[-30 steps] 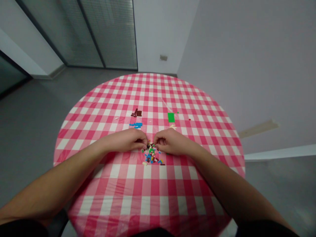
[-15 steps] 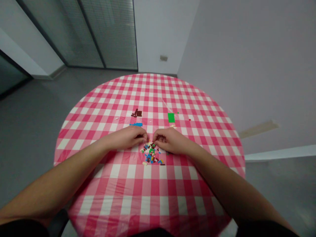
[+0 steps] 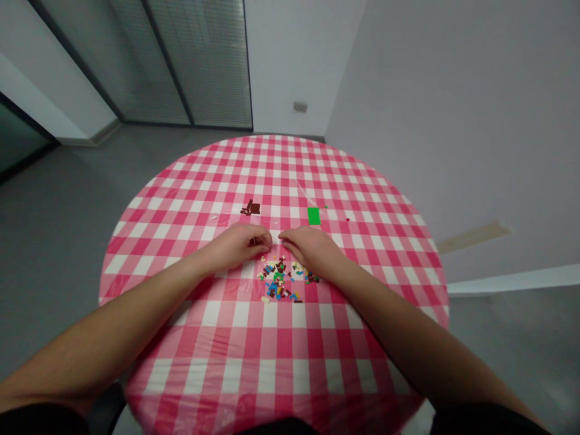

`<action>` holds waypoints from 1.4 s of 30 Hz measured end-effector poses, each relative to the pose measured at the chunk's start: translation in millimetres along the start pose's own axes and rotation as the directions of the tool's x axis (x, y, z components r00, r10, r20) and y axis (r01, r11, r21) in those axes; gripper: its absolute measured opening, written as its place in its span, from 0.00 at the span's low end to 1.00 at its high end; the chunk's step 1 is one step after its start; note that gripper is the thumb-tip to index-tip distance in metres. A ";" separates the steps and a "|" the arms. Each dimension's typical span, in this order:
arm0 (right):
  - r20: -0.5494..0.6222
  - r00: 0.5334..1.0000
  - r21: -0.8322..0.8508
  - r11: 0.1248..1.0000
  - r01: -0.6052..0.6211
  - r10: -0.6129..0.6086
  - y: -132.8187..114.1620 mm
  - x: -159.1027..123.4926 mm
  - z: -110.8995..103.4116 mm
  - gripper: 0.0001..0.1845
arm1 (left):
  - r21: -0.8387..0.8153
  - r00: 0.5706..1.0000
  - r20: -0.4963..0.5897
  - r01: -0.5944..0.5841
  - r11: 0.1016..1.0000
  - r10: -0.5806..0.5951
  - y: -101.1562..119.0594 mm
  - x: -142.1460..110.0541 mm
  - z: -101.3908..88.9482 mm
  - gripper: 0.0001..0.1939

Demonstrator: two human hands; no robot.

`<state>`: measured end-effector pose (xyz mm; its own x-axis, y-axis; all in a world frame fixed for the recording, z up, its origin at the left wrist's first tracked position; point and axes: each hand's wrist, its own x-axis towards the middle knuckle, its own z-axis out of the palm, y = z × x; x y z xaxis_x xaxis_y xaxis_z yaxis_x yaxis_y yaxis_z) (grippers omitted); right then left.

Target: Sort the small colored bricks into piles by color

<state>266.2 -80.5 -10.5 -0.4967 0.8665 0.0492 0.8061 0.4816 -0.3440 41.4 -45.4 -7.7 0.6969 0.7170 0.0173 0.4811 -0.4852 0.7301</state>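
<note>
Just beyond the loose multicolored pieces, the left hand curls its fingers, the right hand bends its own; whether either grips anything, one cannot tell. The right hand partly hides more pieces beside it.

the cloth on the desk is checked in deep pink, paler pink and white. the scattered small pieces mix blue, green, dark brown, yellow, cream and a little red. the flat rectangle is plain bright green, the bit near it also green, the tiny speck red, the separate cluster dark brown. both sleeves are black, the floor grey, the wall strip tan, the glass panels grey-green with fine horizontal lines and dark frames.
</note>
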 end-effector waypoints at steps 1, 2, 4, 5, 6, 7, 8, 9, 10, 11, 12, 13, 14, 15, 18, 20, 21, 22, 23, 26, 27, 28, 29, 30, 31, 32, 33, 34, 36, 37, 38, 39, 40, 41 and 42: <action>0.009 1.000 -0.043 0.999 0.009 -0.009 0.1 0.9 -0.2 0.14 | 0.024 1.000 0.007 -0.013 1.000 0.013 -0.6 0.9 1.1 0.05; 0.018 1.000 -0.075 0.997 0.027 -0.025 0.2 1.6 -0.2 0.13 | 0.049 0.999 0.015 -0.030 0.998 0.029 -1.1 1.7 2.1 0.06; 0.031 0.997 -0.114 0.991 0.073 -0.070 0.7 2.9 0.1 0.12 | 0.095 0.998 0.026 -0.057 0.994 0.055 -2.2 2.7 3.4 0.08; 0.034 0.995 -0.128 0.987 0.094 -0.091 1.2 3.4 0.4 0.11 | 0.106 0.998 0.028 -0.063 0.992 0.061 -2.7 2.8 3.6 0.08; 0.033 0.993 -0.138 0.984 0.113 -0.109 2.0 3.8 0.8 0.12 | 0.105 0.998 0.030 -0.064 0.992 0.062 -3.1 2.5 3.5 0.09; 0.027 0.992 -0.146 0.981 0.128 -0.125 3.0 4.2 1.2 0.12 | 0.094 0.998 0.028 -0.060 0.994 0.057 -3.5 2.0 3.0 0.10; 0.019 0.989 -0.150 0.978 0.145 -0.144 4.3 4.5 1.8 0.12 | 0.078 0.998 0.027 -0.052 0.996 0.050 -3.8 1.3 2.3 0.11; 0.010 0.986 -0.151 0.975 0.164 -0.164 5.7 4.7 2.5 0.12 | 0.064 0.999 0.025 -0.044 0.997 0.042 -3.9 0.5 1.3 0.13; 0.000 0.983 -0.151 0.972 0.181 -0.184 7.3 4.9 3.4 0.12 | 0.055 0.999 0.025 -0.036 0.998 0.034 -3.7 -0.2 0.2 0.14; -0.012 0.980 -0.149 0.969 0.195 -0.199 8.8 5.2 4.5 0.12 | 0.053 0.999 0.025 -0.028 0.998 0.027 -3.4 -0.8 -0.9 0.16; -0.024 0.977 -0.146 0.968 0.205 -0.211 10.3 5.6 5.7 0.12 | 0.058 0.999 0.025 -0.021 0.998 0.019 -2.8 -1.3 -1.7 0.17; -0.039 0.975 -0.142 0.967 0.211 -0.218 11.6 6.0 6.9 0.12 | 0.066 1.000 0.026 -0.014 0.998 0.013 -2.1 -1.6 -2.1 0.18; -0.055 0.973 -0.136 0.968 0.213 -0.222 12.7 6.4 8.0 0.12 | 0.075 1.000 0.026 -0.010 0.997 0.008 -1.2 -1.6 -2.1 0.18; -0.071 0.972 -0.130 0.968 0.213 -0.223 13.6 6.9 9.0 0.11 | 0.084 1.000 0.022 -0.005 0.996 0.003 -0.3 -1.6 -1.7 0.18; -0.087 0.969 -0.118 0.968 0.220 -0.231 15.0 8.3 10.5 0.10 | 0.105 1.000 0.016 -0.002 0.994 0.000 1.5 -0.8 1.8 0.15; -0.083 0.968 -0.114 0.968 0.225 -0.235 15.1 8.8 10.4 0.10 | 0.110 1.000 0.019 -0.009 0.994 0.007 1.4 -0.4 4.0 0.14; -0.082 0.968 -0.112 0.968 0.226 -0.235 15.0 8.8 10.2 0.09 | 0.108 1.000 0.025 -0.016 0.994 0.014 1.0 -0.3 4.5 0.14; -0.082 0.969 -0.109 0.968 0.226 -0.235 14.9 8.7 10.1 0.09 | 0.107 0.999 0.033 -0.025 0.994 0.022 0.5 -0.3 4.6 0.13; -0.083 0.969 -0.107 0.969 0.223 -0.232 14.6 8.6 10.1 0.09 | 0.104 0.998 0.046 -0.035 0.994 0.031 0.1 -0.5 4.2 0.13; -0.096 0.974 -0.101 0.976 0.194 -0.204 13.0 8.2 10.8 0.09 | 0.081 0.994 0.100 -0.056 0.995 0.048 -0.7 -1.1 1.6 0.11; -0.104 0.976 -0.100 0.979 0.179 -0.189 12.2 8.2 11.4 0.09 | 0.078 0.993 0.105 -0.055 0.995 0.047 -0.6 -1.2 1.0 0.11; -0.111 0.978 -0.098 0.981 0.167 -0.177 11.3 8.4 12.1 0.10 | 0.081 0.994 0.097 -0.052 0.995 0.044 -0.4 -1.1 0.7 0.10; -0.115 0.978 -0.095 0.982 0.161 -0.171 10.3 8.7 13.1 0.11 | 0.092 0.996 0.077 -0.050 0.994 0.043 -0.2 -0.8 1.0 0.10; -0.115 0.978 -0.091 0.982 0.163 -0.173 9.4 9.2 14.2 0.11 | 0.114 0.998 0.048 -0.054 0.992 0.049 0.1 -0.3 1.6 0.09; -0.113 0.977 -0.086 0.982 0.170 -0.179 8.5 9.8 15.4 0.11 | 0.141 0.998 0.017 -0.065 0.988 0.064 0.4 0.4 2.5 0.08; -0.108 0.976 -0.080 0.980 0.181 -0.189 7.9 10.4 16.6 0.11 | 0.173 0.996 -0.010 -0.083 0.981 0.086 0.6 1.1 3.6 0.07; -0.101 0.975 -0.073 0.979 0.192 -0.199 7.4 11.0 17.9 0.11 | 0.205 0.993 -0.030 -0.103 0.973 0.111 0.8 2.0 4.8 0.06; -0.095 0.974 -0.065 0.977 0.202 -0.207 7.1 11.5 19.1 0.11 | 0.237 0.990 -0.041 -0.119 0.964 0.132 1.0 2.8 5.9 0.06; -0.085 0.972 -0.050 0.975 0.214 -0.218 7.0 12.0 20.9 0.11 | 0.285 0.987 -0.048 -0.131 0.950 0.151 1.4 4.3 7.5 0.06; -0.081 0.972 -0.043 0.975 0.219 -0.222 7.2 12.0 21.5 0.11 | 0.300 0.988 -0.048 -0.129 0.945 0.150 1.6 4.9 7.9 0.06; -0.078 0.971 -0.035 0.974 0.225 -0.227 7.5 11.8 21.8 0.11 | 0.311 0.988 -0.050 -0.124 0.942 0.147 1.8 5.4 8.2 0.06; -0.077 0.970 -0.026 0.973 0.229 -0.231 7.7 11.4 21.9 0.11 | 0.317 0.988 -0.052 -0.120 0.941 0.143 2.1 5.9 8.4 0.07; -0.078 0.969 -0.018 0.972 0.233 -0.234 8.0 10.8 21.8 0.12 | 0.321 0.989 -0.054 -0.116 0.940 0.140 2.4 6.2 8.4 0.07; -0.079 0.969 -0.010 0.972 0.236 -0.236 8.1 10.3 21.4 0.12 | 0.326 0.989 -0.054 -0.112 0.939 0.136 2.7 6.5 8.4 0.07; -0.077 0.969 -0.002 0.971 0.237 -0.237 8.1 9.7 20.9 0.12 | 0.334 0.990 -0.054 -0.106 0.937 0.131 3.0 6.7 8.4 0.08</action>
<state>261.2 -70.9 -32.3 -0.6471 0.7354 0.2012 0.6660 0.6736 -0.3205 51.9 -46.3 -11.1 0.7241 0.6733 0.1496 0.5545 -0.6973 0.4542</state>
